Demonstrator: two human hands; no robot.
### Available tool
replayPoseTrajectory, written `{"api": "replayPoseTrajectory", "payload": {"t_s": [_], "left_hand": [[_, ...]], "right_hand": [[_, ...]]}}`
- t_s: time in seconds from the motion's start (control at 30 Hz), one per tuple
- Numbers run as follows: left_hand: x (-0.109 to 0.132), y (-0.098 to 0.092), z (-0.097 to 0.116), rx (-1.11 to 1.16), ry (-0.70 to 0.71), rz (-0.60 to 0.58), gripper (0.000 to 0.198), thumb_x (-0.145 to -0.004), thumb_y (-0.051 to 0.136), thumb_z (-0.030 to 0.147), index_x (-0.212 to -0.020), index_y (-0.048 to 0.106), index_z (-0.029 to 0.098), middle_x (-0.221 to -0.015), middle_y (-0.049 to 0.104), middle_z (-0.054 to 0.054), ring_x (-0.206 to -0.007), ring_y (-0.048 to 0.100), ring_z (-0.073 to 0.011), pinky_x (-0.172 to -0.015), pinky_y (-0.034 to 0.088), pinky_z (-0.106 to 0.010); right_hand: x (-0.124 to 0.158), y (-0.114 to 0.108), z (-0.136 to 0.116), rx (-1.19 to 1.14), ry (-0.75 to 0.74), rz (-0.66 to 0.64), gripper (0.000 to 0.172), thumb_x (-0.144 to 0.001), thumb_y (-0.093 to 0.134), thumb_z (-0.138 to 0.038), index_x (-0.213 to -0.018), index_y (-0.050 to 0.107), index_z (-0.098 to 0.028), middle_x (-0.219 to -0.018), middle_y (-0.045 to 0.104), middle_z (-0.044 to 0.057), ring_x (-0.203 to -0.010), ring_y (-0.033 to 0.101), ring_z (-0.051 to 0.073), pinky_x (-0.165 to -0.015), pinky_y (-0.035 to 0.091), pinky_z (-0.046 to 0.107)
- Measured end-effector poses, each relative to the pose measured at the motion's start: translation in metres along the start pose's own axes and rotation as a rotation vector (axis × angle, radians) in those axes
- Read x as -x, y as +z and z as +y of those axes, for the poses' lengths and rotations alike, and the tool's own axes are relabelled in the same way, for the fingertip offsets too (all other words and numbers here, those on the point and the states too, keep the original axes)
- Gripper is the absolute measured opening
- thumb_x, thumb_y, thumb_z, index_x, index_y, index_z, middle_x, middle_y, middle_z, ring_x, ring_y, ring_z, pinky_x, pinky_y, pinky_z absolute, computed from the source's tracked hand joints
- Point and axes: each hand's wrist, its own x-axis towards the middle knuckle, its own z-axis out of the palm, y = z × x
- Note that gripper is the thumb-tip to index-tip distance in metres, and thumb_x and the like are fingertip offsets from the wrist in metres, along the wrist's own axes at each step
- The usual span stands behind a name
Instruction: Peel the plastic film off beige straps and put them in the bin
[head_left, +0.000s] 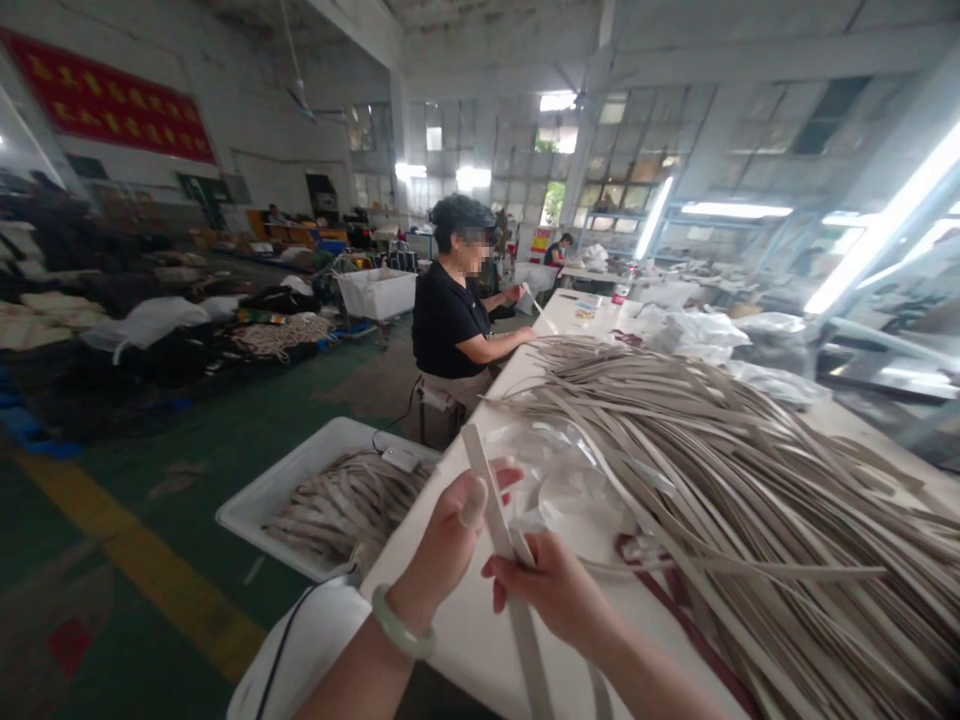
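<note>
My left hand [450, 535], with a pale green bangle on its wrist, pinches a long flat beige strip [480, 470] between thumb and fingers. My right hand [555, 590] is closed round the same strip lower down. The strip runs from upper left down past my right wrist. Both hands hover over the near end of a white table [465, 640]. A big heap of similar beige strips [735, 480] lies just right of my hands, beside clear plastic wrap [570, 480].
A white tray [255, 505] of strips stands on the floor to the left. A person in a black shirt [450, 320] sits at the table's left side further along. White bags [690, 330], fabric piles and a yellow floor line [150, 570] surround the area.
</note>
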Motion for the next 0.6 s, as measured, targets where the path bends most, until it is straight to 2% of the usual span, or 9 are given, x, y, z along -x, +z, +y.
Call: {"api": "replayPoseTrajectory", "payload": {"t_s": [0.1,0.17,0.23,0.3,0.37,0.4,0.47,0.53,0.6], "left_hand": [[-0.003,-0.002,-0.006,0.111,0.005,0.266,0.041,-0.086,0.067,0.055,-0.074,0.057,0.017,-0.068,0.055,0.001,-0.068,0.057,-0.0134,-0.073,0.051,-0.026],[-0.003,-0.006,-0.01,0.051,-0.026,0.298,0.044,-0.086,0.065,0.056,-0.069,0.051,0.017,-0.059,0.047,0.005,-0.055,0.048,-0.0096,-0.057,0.044,-0.02],[0.001,-0.009,-0.014,-0.148,-0.095,0.174,0.045,-0.087,0.061,0.057,-0.071,0.054,0.017,-0.055,0.047,0.004,-0.047,0.043,-0.0088,-0.046,0.037,-0.019],[0.008,-0.009,-0.019,-0.358,-0.193,-0.031,0.046,-0.089,0.056,0.057,-0.068,0.056,0.016,-0.049,0.046,0.003,-0.041,0.04,-0.0092,-0.04,0.031,-0.02],[0.015,-0.007,-0.025,-0.466,-0.292,-0.141,0.043,-0.09,0.054,0.052,-0.065,0.055,0.017,-0.047,0.045,0.003,-0.039,0.039,-0.0104,-0.037,0.029,-0.021],[0.017,-0.006,-0.028,-0.473,-0.307,-0.137,0.039,-0.089,0.056,0.048,-0.064,0.056,0.018,-0.05,0.047,0.002,-0.041,0.041,-0.0114,-0.038,0.032,-0.022],[0.019,-0.005,-0.033,-0.366,-0.284,-0.073,0.024,-0.083,0.065,0.036,-0.068,0.06,0.018,-0.061,0.055,0.0,-0.055,0.053,-0.015,-0.051,0.046,-0.025],[0.019,-0.005,-0.035,-0.195,-0.25,-0.044,0.008,-0.077,0.07,0.025,-0.073,0.064,0.02,-0.076,0.063,-0.003,-0.078,0.061,-0.0196,-0.076,0.052,-0.03],[0.019,-0.004,-0.036,-0.044,-0.257,-0.007,0.005,-0.074,0.07,0.019,-0.077,0.067,0.021,-0.087,0.067,-0.005,-0.095,0.061,-0.0221,-0.093,0.049,-0.034]], "right_hand": [[-0.008,0.011,0.016,-0.046,-0.04,0.076,0.039,-0.082,0.064,-0.049,-0.077,0.072,-0.011,-0.065,0.065,0.004,-0.057,0.045,0.011,-0.054,0.03,0.023],[-0.016,0.008,0.018,-0.132,-0.061,0.248,0.045,-0.08,0.067,-0.057,-0.086,0.072,-0.013,-0.06,0.058,0.0,-0.053,0.042,0.01,-0.049,0.028,0.022],[-0.024,0.003,0.013,-0.244,-0.04,0.344,0.051,-0.079,0.068,-0.064,-0.092,0.07,-0.014,-0.05,0.042,-0.006,-0.045,0.032,0.007,-0.043,0.022,0.021],[-0.032,0.002,0.009,-0.314,0.0,0.27,0.054,-0.08,0.064,-0.068,-0.094,0.068,-0.016,-0.046,0.032,-0.009,-0.038,0.028,0.007,-0.038,0.022,0.021],[-0.037,0.006,0.009,-0.269,-0.009,0.208,0.054,-0.082,0.06,-0.069,-0.092,0.069,-0.017,-0.047,0.042,-0.005,-0.037,0.041,0.012,-0.037,0.034,0.024],[-0.038,0.008,0.011,-0.195,-0.053,0.231,0.053,-0.084,0.058,-0.068,-0.088,0.07,-0.017,-0.052,0.052,-0.001,-0.044,0.051,0.016,-0.042,0.043,0.028],[-0.038,0.012,0.015,0.01,-0.216,0.352,0.05,-0.086,0.055,-0.065,-0.08,0.073,-0.019,-0.076,0.07,0.009,-0.073,0.067,0.026,-0.067,0.055,0.039],[-0.037,0.012,0.018,0.18,-0.378,0.422,0.046,-0.089,0.053,-0.06,-0.074,0.074,-0.022,-0.103,0.074,0.012,-0.112,0.061,0.032,-0.098,0.047,0.049],[-0.037,0.006,0.015,0.28,-0.434,0.404,0.046,-0.092,0.049,-0.058,-0.072,0.073,-0.024,-0.114,0.072,0.01,-0.133,0.046,0.034,-0.113,0.029,0.057]]}}
